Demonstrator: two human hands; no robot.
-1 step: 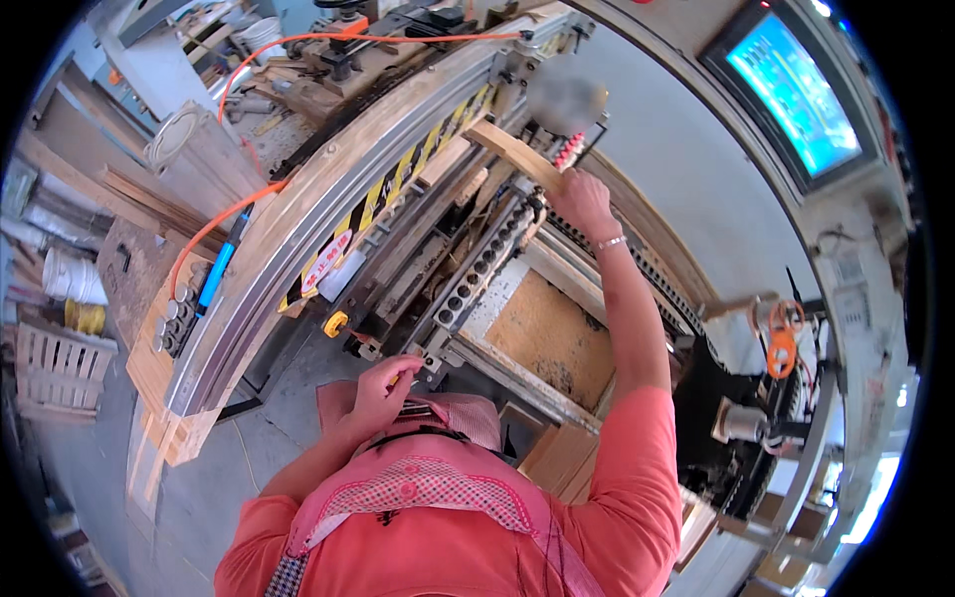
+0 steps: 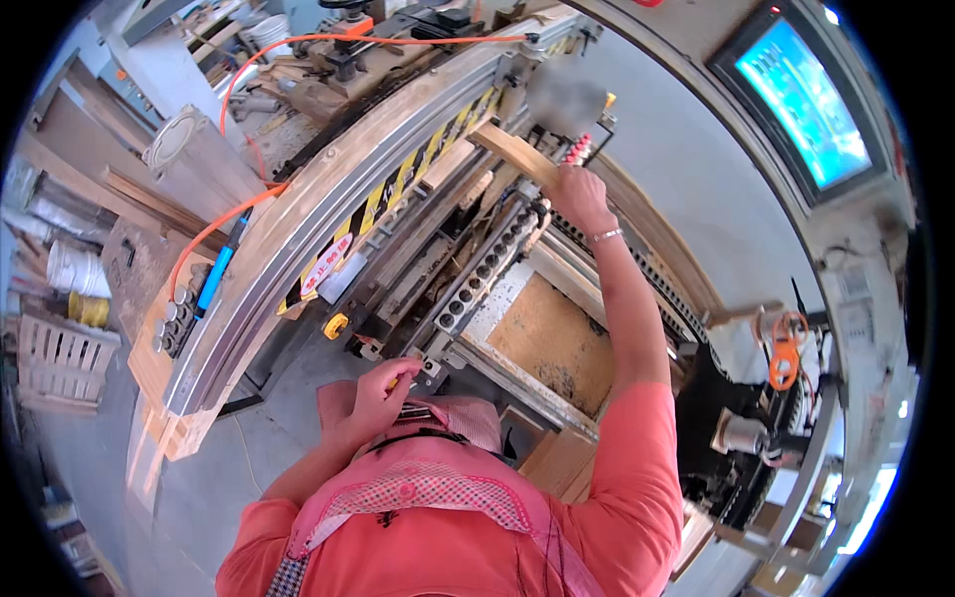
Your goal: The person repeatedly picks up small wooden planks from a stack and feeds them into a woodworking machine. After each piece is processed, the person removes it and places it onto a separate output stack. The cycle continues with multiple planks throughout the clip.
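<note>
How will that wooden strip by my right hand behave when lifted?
The wooden strip is probably stiff, looking like solid wood; flat sides make rolling unlikely. With your right hand at one end, the far end may dip.

We see a coral short-sleeved shirt under a pink apron with a checked band and black-and-white strap. We spot a slim bracelet just above the right hand.

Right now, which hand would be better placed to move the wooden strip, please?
Probably the right hand: it touches the wooden strip at its near end, while the left hand is far off.
</note>
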